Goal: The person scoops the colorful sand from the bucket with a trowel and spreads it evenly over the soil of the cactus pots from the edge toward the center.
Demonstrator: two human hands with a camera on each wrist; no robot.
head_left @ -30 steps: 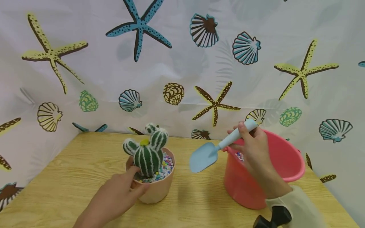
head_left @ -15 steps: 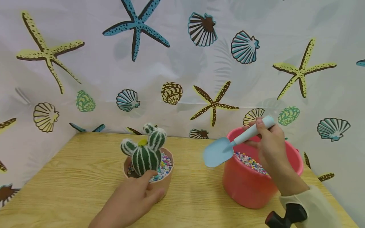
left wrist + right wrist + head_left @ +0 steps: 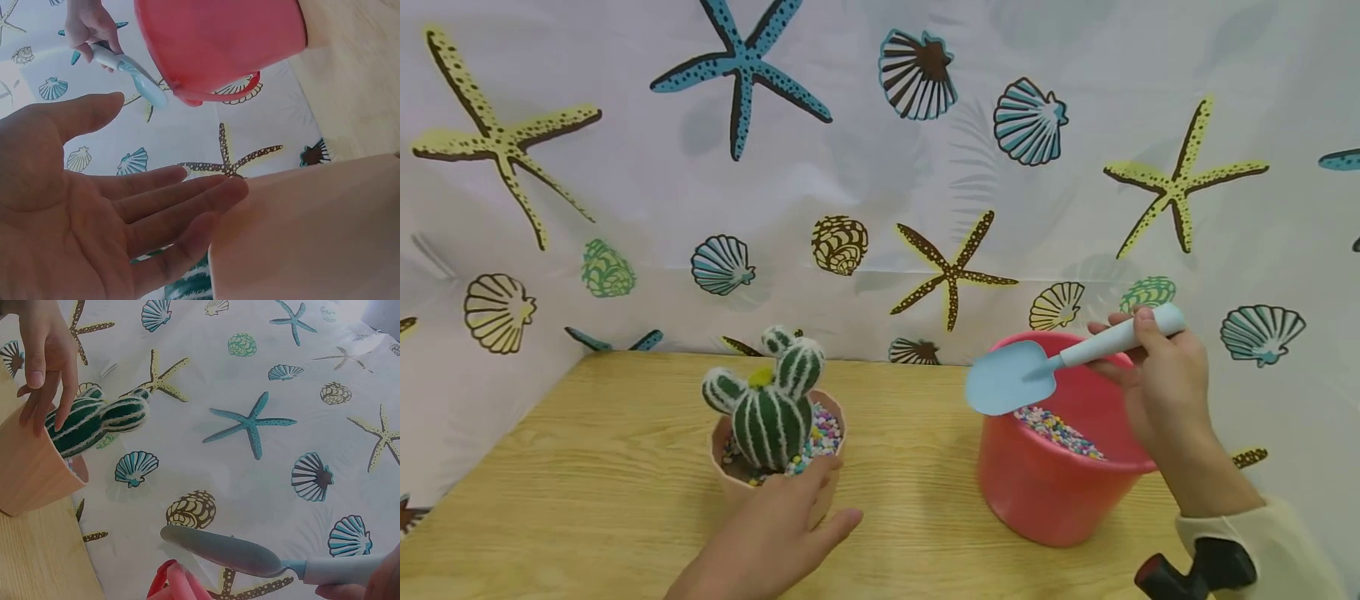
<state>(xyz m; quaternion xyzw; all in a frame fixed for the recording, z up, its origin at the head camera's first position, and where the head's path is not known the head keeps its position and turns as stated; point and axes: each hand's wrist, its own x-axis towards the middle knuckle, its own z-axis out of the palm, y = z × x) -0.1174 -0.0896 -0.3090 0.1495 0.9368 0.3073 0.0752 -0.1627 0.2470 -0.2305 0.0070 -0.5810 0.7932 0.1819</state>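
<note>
In the head view a knitted green cactus [image 3: 771, 425] with white stripes stands in a peach pot [image 3: 730, 482] among multicoloured pebbles [image 3: 825, 433]. My left hand [image 3: 767, 529] is at the pot's near rim, its fingers loosely extended and thumb apart. The left wrist view shows its palm and fingertips beside the pot wall [image 3: 300, 231]; firm contact is unclear. My right hand [image 3: 1172, 392] grips the handle of a light blue trowel [image 3: 1011, 379]. The trowel's blade hovers by the left rim of a red bucket [image 3: 1045, 492]. More pebbles [image 3: 1060, 433] lie inside the bucket.
Pot and bucket stand apart on a wooden table [image 3: 895, 475]. A white cloth [image 3: 850, 167] printed with starfish and shells hangs behind and along the sides. A black device [image 3: 1202, 567] is strapped at the right wrist.
My right hand has carried the trowel rightward, from between the pot and bucket to the bucket's rim. The left hand has loosened from the pot's rim, its fingers extending.
</note>
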